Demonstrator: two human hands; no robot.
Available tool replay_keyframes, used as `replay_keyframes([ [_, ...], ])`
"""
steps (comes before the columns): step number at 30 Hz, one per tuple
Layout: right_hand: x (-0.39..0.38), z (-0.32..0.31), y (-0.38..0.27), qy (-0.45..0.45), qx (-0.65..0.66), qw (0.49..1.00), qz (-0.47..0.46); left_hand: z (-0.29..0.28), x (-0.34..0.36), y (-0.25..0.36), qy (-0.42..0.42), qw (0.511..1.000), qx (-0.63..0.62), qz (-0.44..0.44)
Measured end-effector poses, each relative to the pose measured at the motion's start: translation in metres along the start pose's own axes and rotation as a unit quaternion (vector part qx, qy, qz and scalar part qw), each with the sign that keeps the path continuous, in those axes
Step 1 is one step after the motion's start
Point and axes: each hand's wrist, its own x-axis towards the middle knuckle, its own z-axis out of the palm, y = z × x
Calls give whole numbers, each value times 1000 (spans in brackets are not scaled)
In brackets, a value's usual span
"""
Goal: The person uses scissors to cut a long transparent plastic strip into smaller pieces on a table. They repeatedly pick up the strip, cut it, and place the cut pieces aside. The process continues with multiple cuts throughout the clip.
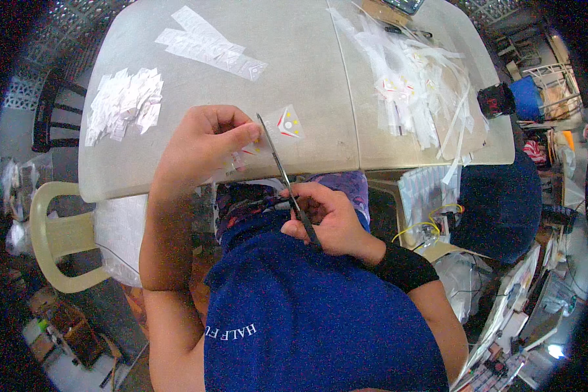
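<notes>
We see the left hand [219, 140] raised over the near part of the counter [307, 72], thumb and forefinger pinched on a clear printed strip [249, 150] with red marks, part of it hanging below the fingers. Nearer the body and to the right, the right hand [326, 219] grasps the dark handles of a pair of scissors [283, 171], its fingers curled about them. The blades slant up and leftward, their tips just beside the left thumb; we cannot tell how far they are parted.

Just right of those tips we find a clear sticker piece [289, 124] with a red edge and yellow spots; whether it joins the pinched strip, we cannot tell. To the left of the left hand lies a heap of small white cut pieces [125, 104], and beyond that hand lie overlapping uncut sheet strips [212, 47]. Beyond the right hand and farther right, we see a tangled pile of translucent offcuts [424, 91]. A black wristband [408, 266] circles the right forearm.
</notes>
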Motion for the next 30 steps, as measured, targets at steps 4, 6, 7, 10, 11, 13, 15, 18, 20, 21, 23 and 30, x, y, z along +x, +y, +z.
replay_keyframes([
  [4,2,1,1,4,-17,1000,-21,-3,0,-2,-1,1000,-8,-11],
  [6,3,1,2,11,-30,998,-57,-4,0,-3,-11,1000,-5,-10],
  [7,3,1,2,10,-31,998,-54,-5,-1,-3,-15,1000,-2,-8],
  [10,2,1,2,8,-35,998,-52,-8,-1,-3,-15,999,-1,-29],
  [11,3,0,2,7,-37,998,-55,-9,-1,-3,-20,999,-6,-27],
  [13,3,0,1,6,-38,998,-56,-10,-1,-3,-29,999,-18,-24],
  [15,3,0,1,5,-37,998,-53,-10,-1,-4,-26,999,-16,-27],
  [18,4,2,1,6,-20,998,-63,-11,-1,-6,-22,999,-10,-23],
  [20,4,2,1,5,-11,999,-43,-12,-1,-8,-17,999,3,-34],
  [21,4,2,1,4,-6,999,-33,-13,0,-9,-13,999,14,-47],
  [23,6,3,1,15,9,1000,3,-15,0,-8,-9,998,34,-51],
  [30,10,3,-12,74,164,984,10,10,-20,1,-123,979,158,-31],
])
